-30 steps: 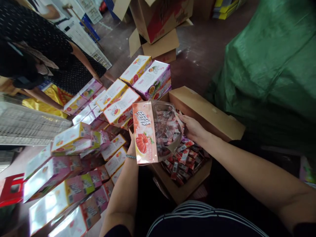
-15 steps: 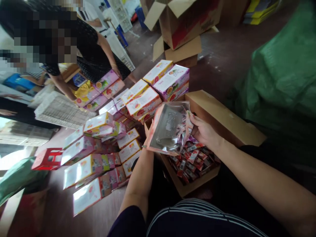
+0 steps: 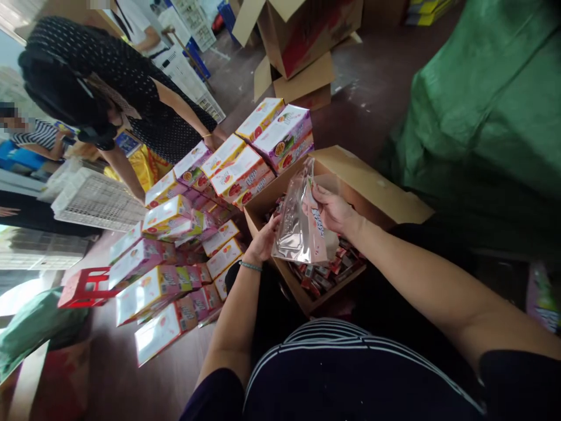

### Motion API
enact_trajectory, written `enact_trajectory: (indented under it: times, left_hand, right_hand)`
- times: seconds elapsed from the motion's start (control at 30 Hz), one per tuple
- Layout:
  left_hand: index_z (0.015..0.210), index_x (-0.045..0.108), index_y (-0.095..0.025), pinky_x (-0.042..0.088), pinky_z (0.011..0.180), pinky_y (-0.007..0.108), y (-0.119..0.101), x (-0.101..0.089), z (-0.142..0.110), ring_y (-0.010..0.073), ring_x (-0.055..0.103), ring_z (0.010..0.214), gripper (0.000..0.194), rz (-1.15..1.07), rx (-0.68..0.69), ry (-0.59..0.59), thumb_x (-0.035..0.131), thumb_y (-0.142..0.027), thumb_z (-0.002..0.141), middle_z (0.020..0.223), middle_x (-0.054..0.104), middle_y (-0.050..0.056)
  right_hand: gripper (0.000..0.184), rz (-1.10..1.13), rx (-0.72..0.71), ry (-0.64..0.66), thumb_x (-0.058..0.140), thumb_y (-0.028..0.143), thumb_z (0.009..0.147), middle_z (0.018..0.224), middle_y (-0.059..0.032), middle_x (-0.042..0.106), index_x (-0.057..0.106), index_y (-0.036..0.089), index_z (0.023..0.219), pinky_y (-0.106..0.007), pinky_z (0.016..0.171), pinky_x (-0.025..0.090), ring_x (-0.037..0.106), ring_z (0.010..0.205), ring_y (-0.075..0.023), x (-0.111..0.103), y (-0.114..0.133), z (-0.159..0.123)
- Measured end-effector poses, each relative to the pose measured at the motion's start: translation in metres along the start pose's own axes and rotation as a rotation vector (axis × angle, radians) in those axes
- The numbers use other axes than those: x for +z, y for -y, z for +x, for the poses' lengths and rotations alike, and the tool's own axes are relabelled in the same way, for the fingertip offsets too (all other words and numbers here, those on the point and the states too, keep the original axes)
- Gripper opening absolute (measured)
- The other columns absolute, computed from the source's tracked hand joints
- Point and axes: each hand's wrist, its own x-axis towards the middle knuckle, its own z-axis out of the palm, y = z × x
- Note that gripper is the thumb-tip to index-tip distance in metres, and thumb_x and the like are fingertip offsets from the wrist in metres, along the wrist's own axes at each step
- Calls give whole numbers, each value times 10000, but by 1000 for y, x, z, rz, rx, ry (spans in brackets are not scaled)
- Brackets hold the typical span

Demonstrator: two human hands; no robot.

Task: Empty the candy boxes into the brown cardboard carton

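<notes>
A clear plastic box [image 3: 293, 229] with a pink printed panel is tilted above an open carton [image 3: 303, 295]. My right hand [image 3: 335, 211] is closed on its upper right side, thumb towards the printed panel. At the left edge of the plastic, my left hand [image 3: 263, 241] grips with bent fingers, partly hidden behind it. No contents show through the clear part. Below, many small red sachets [image 3: 322, 275] fill the carton.
White-topped printed boxes [image 3: 241, 175] are stacked to the left. A co-worker [image 3: 144, 105] bends over them, both hands at the stacks. Further off are a white plastic crate [image 3: 94, 196], a red stool [image 3: 90, 286], open cartons [image 3: 302, 41] and a green sack [image 3: 477, 117].
The plastic box has turned, its pink panel now facing right and up. The sachets earlier seen at its right end no longer show inside it. The co-worker has set boxes down onto the stack.
</notes>
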Motion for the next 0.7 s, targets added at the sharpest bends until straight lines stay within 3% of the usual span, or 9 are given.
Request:
enact_trajectory:
  times: [0.1,0.2,0.43,0.5,0.6,0.7]
  left_hand:
    - [1326,620,-120,553,988,406,12,15,1,276,714,1056,443,-103,46,-24,618,-326,934,1095,751,106]
    - [1255,653,-131,534,1055,444,11,29,-4,308,684,1154,438,-81,147,-108,694,-305,855,1096,755,96]
    - [1387,618,-269,513,1076,428,-18,65,-42,322,595,1294,619,208,662,-124,797,-329,797,1266,709,51]
    - [1418,596,-308,524,1049,406,-20,71,-51,306,612,1266,646,253,729,-148,802,-332,806,1270,703,43]
    - [1444,568,-342,537,993,370,-15,77,-58,272,653,1170,698,263,771,-185,823,-360,794,1229,705,33]
    - [1460,535,-341,535,964,351,-7,84,-61,246,671,1092,756,216,808,-238,846,-394,773,1189,701,31]
  right_hand:
    - [159,90,40,-21,453,107,995,602,57,494,533,198,893,-222,556,450,445,508,-110,5,13,-13]
    - [242,61,36,-28,372,113,1053,601,58,510,534,193,892,-207,566,431,439,510,-102,9,23,-23]
    - [453,-291,82,-51,303,396,1142,666,4,621,615,143,933,-245,646,438,518,574,-124,-4,28,-37]
    - [467,-360,57,80,379,507,1106,705,-22,652,627,139,958,-270,705,464,582,658,-150,-11,24,-43]
    - [498,-497,-67,262,666,615,928,842,-45,703,618,149,1096,-286,805,476,640,842,-176,-17,19,-53]
    - [603,-607,-188,201,841,506,790,953,-35,702,584,183,1229,-300,848,482,636,916,-183,-12,18,-64]
